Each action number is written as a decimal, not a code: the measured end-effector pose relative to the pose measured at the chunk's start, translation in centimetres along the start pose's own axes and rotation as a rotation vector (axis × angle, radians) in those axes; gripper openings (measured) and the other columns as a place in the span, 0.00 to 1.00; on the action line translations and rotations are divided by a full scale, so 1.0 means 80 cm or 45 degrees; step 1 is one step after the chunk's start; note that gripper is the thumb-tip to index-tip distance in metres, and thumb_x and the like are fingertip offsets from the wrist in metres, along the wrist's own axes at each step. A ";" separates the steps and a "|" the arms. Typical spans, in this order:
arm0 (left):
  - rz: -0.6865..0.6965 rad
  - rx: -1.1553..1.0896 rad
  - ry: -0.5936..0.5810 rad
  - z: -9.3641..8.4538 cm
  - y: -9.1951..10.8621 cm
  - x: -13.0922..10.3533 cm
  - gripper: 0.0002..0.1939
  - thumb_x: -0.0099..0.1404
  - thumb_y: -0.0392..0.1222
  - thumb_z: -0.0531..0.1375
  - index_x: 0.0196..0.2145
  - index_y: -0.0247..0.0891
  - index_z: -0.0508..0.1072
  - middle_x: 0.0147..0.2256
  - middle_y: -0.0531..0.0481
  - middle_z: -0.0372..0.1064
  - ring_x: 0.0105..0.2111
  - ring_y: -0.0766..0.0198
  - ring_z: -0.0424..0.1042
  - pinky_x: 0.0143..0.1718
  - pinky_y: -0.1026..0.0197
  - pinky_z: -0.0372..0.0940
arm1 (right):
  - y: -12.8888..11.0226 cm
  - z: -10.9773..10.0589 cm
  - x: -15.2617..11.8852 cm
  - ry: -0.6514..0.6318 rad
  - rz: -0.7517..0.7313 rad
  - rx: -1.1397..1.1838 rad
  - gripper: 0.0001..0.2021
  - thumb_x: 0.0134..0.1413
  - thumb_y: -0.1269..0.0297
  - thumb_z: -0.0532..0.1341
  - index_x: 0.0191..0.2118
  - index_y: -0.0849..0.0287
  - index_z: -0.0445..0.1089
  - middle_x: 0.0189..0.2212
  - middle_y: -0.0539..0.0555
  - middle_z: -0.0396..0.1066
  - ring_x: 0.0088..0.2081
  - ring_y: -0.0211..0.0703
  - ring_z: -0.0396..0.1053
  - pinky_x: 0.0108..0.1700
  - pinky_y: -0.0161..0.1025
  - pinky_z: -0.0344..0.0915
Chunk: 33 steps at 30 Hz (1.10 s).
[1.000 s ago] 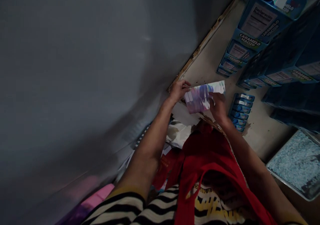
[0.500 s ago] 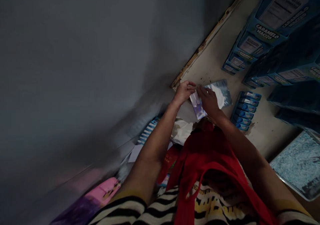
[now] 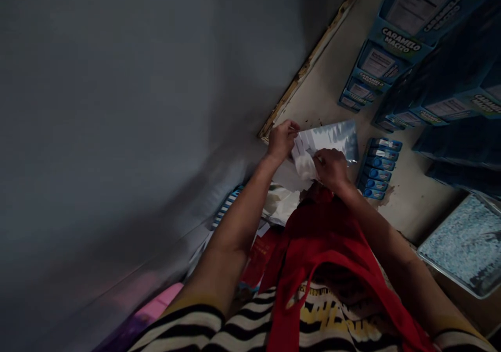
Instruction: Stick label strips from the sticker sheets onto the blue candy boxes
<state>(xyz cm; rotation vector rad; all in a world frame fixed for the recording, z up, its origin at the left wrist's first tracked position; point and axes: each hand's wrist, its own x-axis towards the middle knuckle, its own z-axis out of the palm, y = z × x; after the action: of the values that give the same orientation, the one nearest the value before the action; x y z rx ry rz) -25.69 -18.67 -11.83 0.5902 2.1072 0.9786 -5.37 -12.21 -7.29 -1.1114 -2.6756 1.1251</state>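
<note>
A shiny, silvery plastic sheet [image 3: 336,138] lies on the pale tabletop near its left corner. With fingers closed, my left hand [image 3: 282,140] pinches the sheet's left edge. My right hand [image 3: 332,169] is also closed, at the near side, gripping a whitish, curled flap [image 3: 305,165] that bends up between the two hands. Whether the flap is part of the sheet or a separate layer, I cannot tell. Just right of the sheet is a row of small blue packs [image 3: 379,168].
Stacked blue boxes lettered "Caramelo Macizo" [image 3: 401,41] fill the far right. A clear-rimmed tray of pale blue bits [image 3: 465,242] sits at the lower right. The table's chipped wooden edge [image 3: 313,54] runs beside a grey wall [image 3: 136,106]. White plastic [image 3: 279,203] lies below my left forearm.
My right hand has moved down and toward me, away from my left hand. The flap has changed from flat and purplish to whitish and curled. More of the shiny sheet shows.
</note>
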 end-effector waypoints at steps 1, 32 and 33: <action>0.029 0.032 0.034 0.001 0.002 0.004 0.09 0.61 0.32 0.61 0.38 0.41 0.76 0.41 0.45 0.81 0.46 0.52 0.80 0.53 0.54 0.70 | 0.000 -0.006 -0.008 0.038 0.111 0.143 0.06 0.65 0.61 0.63 0.38 0.53 0.77 0.27 0.51 0.73 0.36 0.49 0.71 0.44 0.43 0.64; -0.057 -0.667 -0.318 0.217 0.072 -0.143 0.14 0.55 0.42 0.73 0.38 0.40 0.75 0.31 0.54 0.76 0.32 0.64 0.75 0.37 0.63 0.68 | 0.121 -0.118 -0.143 0.604 0.945 0.771 0.20 0.51 0.43 0.69 0.34 0.58 0.79 0.26 0.50 0.75 0.29 0.42 0.70 0.32 0.38 0.67; 0.008 -0.619 -0.271 0.221 0.074 -0.143 0.12 0.58 0.42 0.72 0.38 0.41 0.75 0.32 0.53 0.77 0.34 0.63 0.76 0.38 0.63 0.68 | 0.125 -0.120 -0.138 0.607 0.954 0.749 0.20 0.52 0.43 0.68 0.35 0.58 0.79 0.27 0.51 0.76 0.29 0.43 0.70 0.32 0.38 0.68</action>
<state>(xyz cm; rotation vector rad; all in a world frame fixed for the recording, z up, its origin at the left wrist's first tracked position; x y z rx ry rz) -4.26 -14.49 -10.20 0.4288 1.6020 1.3123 11.60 -8.49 -4.03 -1.9573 -1.4363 1.3499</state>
